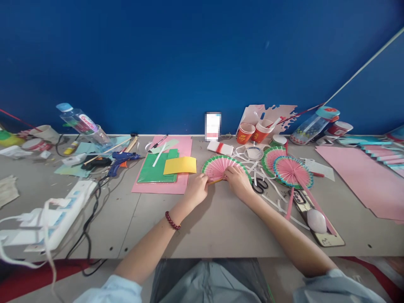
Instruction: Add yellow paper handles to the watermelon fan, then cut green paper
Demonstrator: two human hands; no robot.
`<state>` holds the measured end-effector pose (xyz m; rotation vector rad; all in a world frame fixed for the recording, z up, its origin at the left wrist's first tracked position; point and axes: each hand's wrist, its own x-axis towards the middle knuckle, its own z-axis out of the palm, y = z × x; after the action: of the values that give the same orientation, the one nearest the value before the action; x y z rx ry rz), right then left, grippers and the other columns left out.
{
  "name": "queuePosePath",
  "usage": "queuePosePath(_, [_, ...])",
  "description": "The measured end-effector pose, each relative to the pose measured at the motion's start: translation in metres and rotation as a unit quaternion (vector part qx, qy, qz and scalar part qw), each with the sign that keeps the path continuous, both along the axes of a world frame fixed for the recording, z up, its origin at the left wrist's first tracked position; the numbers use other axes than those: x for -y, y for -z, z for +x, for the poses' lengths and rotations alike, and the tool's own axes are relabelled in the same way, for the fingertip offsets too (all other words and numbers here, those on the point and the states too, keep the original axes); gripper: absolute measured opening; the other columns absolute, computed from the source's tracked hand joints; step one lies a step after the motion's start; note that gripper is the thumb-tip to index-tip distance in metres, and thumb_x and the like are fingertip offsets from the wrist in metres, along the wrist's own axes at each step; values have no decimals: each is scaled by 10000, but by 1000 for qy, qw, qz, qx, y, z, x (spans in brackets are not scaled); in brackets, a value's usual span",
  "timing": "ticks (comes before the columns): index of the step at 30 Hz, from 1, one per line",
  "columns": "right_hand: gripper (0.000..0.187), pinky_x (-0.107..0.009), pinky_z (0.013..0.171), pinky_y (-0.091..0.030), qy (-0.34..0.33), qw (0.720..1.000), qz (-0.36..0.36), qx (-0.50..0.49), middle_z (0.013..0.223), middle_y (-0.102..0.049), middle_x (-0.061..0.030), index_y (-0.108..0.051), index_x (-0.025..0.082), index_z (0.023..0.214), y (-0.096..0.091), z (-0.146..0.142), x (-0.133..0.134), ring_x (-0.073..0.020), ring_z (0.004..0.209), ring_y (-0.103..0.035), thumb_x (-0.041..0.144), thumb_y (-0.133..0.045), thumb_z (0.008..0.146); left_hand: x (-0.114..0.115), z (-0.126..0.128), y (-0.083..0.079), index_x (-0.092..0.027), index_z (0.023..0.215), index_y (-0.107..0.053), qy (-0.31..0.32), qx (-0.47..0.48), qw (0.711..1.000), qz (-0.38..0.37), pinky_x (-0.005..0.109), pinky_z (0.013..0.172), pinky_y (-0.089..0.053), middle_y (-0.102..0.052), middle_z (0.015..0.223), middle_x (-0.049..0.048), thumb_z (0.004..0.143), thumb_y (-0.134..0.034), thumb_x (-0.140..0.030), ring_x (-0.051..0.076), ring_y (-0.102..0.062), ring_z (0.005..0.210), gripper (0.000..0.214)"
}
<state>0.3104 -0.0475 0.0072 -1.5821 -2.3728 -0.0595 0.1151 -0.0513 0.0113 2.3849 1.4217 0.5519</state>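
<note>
A pleated paper fan (213, 167), pink with dark specks and a green rim like a watermelon slice, is spread in a half circle over the table. My left hand (198, 187) pinches its lower left corner. My right hand (236, 179) is closed on the pleats near the middle of its lower edge, hiding part of them. Just left of the fan, a strip of yellow paper (179, 165) lies across a green paper pack (154, 170) on pink sheets (179, 187). Black-handled scissors (260, 185) are close to my right hand, among white paper strips (274, 202).
Two round watermelon fans (293, 171) lie to the right, above a phone (330, 240). Red paper cups (245, 133) stand by the blue wall. Leftward are a blue glue gun (121, 162), a white power strip (67, 212) with cables and a plastic bottle (83, 123).
</note>
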Motion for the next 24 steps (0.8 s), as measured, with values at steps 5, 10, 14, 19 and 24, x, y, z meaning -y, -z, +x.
queuePosePath(5, [102,-328,775,-351,-27,999,4,-44,930,-603,-73,-625,183,869,-2,1,2,-223,887,-508,173,-523,863,5,3,-1,-160,843,-600,7,8,999,34,298,691,-451,-611,873,66,807,-548,-147,197,-578,812,65])
queuePosePath(10, [76,-323,786,-378,-63,994,5,-87,962,-590,-70,-636,195,853,-1,-3,3,-217,897,-516,212,-562,850,4,6,7,-165,835,-622,16,21,998,53,292,702,-437,-606,835,58,885,-467,-145,182,-571,810,164])
queuePosePath(14, [109,-310,772,-386,-89,992,-10,-90,906,-598,-65,-631,190,821,-1,-7,1,-204,865,-516,183,-536,873,2,6,11,-159,817,-624,20,48,998,36,275,687,-435,-615,831,52,882,-480,-135,167,-575,787,160])
queuePosePath(19, [130,-329,744,-356,-72,997,10,-37,841,-610,-69,-616,182,792,1,-9,1,-220,848,-499,153,-519,874,2,5,8,-168,833,-603,27,49,997,47,270,669,-428,-604,863,47,869,-502,-151,164,-569,781,109])
queuePosePath(24, [115,-331,752,-369,-53,997,2,-65,839,-607,-69,-609,184,787,0,-7,2,-225,857,-497,168,-529,869,2,2,1,-171,812,-561,7,9,998,66,302,717,-439,-579,846,51,813,-542,-151,199,-558,839,29])
